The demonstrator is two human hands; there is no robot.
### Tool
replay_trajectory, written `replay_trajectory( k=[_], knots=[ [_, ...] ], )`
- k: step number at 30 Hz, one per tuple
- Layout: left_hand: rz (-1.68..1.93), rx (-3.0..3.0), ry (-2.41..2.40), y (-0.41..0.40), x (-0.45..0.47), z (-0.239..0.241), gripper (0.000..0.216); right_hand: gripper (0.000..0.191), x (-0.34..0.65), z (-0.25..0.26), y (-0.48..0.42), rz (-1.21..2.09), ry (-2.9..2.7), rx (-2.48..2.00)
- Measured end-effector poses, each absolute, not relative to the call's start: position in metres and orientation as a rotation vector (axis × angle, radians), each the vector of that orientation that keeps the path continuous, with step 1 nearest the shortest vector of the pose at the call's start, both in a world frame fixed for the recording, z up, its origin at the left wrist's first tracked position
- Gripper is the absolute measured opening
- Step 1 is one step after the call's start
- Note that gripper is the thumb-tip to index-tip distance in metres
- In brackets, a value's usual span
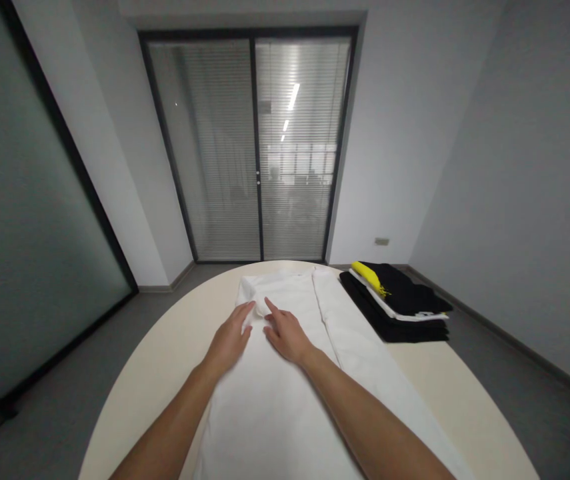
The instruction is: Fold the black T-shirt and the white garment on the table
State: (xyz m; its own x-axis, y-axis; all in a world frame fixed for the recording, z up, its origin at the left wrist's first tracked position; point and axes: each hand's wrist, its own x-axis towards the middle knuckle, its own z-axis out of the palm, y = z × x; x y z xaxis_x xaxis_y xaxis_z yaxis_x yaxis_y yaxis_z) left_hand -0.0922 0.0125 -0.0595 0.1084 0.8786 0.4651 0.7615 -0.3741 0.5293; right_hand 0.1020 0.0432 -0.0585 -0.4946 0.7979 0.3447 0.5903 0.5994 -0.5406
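On the round cream table (155, 373), a white garment (275, 400) lies spread flat, running from the near edge to the far rim. No brand, label or writing can be read anywhere on it. It is plain white, smooth over most of its length, with a long fold or seam line running down its right part and a small bunched fold at the far left corner.

At the left of the cloth, the left hand (229, 340) rests palm down on the garment, fingers together and stretched forward, their tips touching the bunched fold; its grip is flat and unclosed, pinching nothing. Just beside it, the right hand (285, 337) also lies on the white fabric, index finger extended toward the same fold, the other fingers loosely spread; it too clasps nothing. The two hands sit close together, nearly touching.

Farther right, near the table's far right rim, a stack of folded clothes (397, 307) sits apart from the white garment: black pieces with a white layer between them and a yellow item (369, 276) on top. A white mark shows on one black edge, too small to read.
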Motion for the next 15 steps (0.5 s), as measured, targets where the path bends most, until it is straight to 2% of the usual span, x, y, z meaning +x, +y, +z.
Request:
replay_trajectory(
  k=[7,15],
  knots=[
    [0.841,2.258,1.599,-0.007,-0.077,-0.052,0.049,0.059,0.098,-0.064,0.054,0.499,-2.190,-1.118],
    [0.977,2.095,1.678,-0.003,-0.079,-0.058,0.049,0.050,0.076,-0.054,0.054,0.270,-2.180,-1.455]
  ],
)
